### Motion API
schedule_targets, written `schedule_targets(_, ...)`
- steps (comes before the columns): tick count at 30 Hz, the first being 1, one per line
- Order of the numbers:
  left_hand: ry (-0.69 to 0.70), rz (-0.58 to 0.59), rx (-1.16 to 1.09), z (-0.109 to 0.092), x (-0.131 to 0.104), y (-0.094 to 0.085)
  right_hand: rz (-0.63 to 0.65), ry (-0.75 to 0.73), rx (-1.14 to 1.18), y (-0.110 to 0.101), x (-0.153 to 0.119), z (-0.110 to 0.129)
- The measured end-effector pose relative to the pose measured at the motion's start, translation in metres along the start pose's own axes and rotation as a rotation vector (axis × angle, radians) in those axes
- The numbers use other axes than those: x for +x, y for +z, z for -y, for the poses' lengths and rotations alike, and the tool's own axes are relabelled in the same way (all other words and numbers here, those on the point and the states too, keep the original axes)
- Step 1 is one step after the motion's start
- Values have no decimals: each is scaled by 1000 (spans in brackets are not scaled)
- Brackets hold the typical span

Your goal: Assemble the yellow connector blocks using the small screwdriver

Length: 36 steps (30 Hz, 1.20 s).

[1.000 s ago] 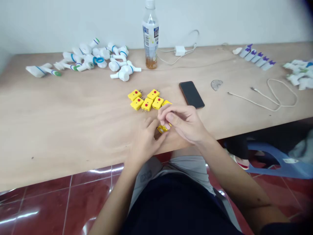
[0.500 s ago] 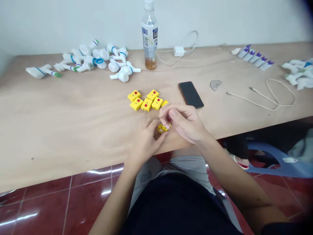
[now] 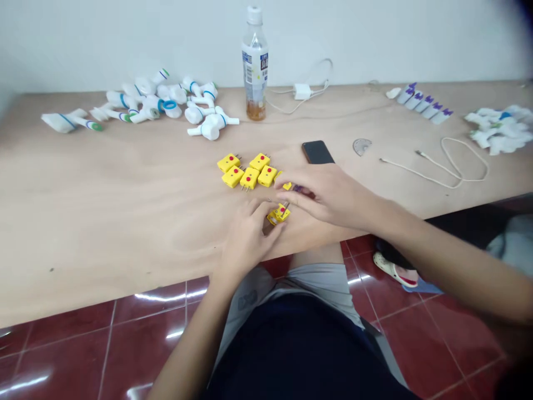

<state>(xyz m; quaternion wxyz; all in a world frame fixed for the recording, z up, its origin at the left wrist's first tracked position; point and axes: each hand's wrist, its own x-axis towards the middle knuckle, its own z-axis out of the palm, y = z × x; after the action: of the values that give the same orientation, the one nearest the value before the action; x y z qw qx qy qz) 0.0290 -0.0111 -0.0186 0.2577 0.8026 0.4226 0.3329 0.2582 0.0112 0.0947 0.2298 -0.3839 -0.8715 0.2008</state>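
My left hand [image 3: 249, 236] rests on the table with thumb and fingers closed round a small yellow plug connector [image 3: 276, 217] with a red dot. My right hand [image 3: 318, 191] is just above it, fingers pinched on what looks like a small screwdriver [image 3: 285, 209]. Its thin metal shaft points down at the connector's face; the handle is mostly hidden in the fingers. Beyond the hands lie several similar yellow connectors [image 3: 249, 178], with red dots and metal pins. One more is partly covered by my right hand.
A black phone [image 3: 317, 151] lies partly behind my right hand. Farther back are a drink bottle [image 3: 255, 72], white valve-like parts [image 3: 144, 103], a charger [image 3: 302, 91], a protractor [image 3: 361, 146], a white cable [image 3: 452, 178], purple-tipped tubes [image 3: 423, 104] and a white pile [image 3: 502, 130].
My right hand has turned and its forearm swung outward, now covering part of the phone. A thin shaft now shows over the connector. My left hand stays in place.
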Motion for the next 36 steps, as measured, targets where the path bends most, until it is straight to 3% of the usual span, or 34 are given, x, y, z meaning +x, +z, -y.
schedule_targets(5,3,-5,-26,1,0,2,417,-26,-222,-38,9,14)
schedule_targets(7,-3,-3,-26,3,0,4,497,-47,-322,-45,14,19)
schedule_targets(12,0,-8,-17,9,0,9,541,-19,-518,-40,29,20)
schedule_targets(19,27,-14,-35,7,0,7,600,63,-256,-38,28,22)
schedule_targets(24,17,-18,-14,7,0,7,469,94,-281,-31,30,16)
schedule_targets(29,13,-13,-4,8,-1,9,577,116,-105,-34,32,12)
schedule_targets(32,23,-21,-6,9,-1,9,597,114,-168,-31,37,13)
schedule_targets(36,31,-21,2,7,1,7,492,174,-345,-24,44,19)
